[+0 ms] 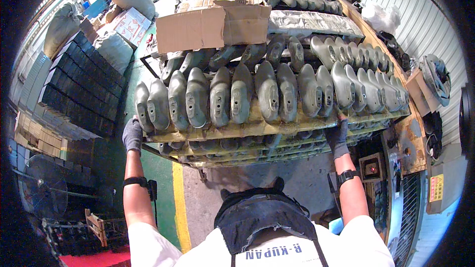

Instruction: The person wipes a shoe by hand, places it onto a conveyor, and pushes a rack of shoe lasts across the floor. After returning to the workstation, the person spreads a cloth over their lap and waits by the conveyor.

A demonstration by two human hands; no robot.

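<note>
The rack [237,131] stands right in front of me, its front board yellowish, worn and scuffed. On it stand grey-green lasts [219,96], smooth, faintly glossy, rounded like long feet, most with small dark holes in the faces turned to me. I count ten in the front row up to my right hand [337,136]; past it they crowd too closely to count (more show on a tier below, mostly in shade).

My left hand [132,136], in a grey knit glove, wraps the rack's left end, fingers pressed together around it. My right, gloved too, closes on the front board with a bare fingertip showing on top; how its other fingers lie I cannot tell. Both arms reach forward, set wide apart, and each forearm wears one black band [135,181].

Behind the front lasts lies matte brown cardboard [213,27] with torn edges. Farther left rise a stack of dark boxes [79,86] and three bulging pale sacks [133,1]. To the right runs one ribbed metal wall [413,0].
</note>
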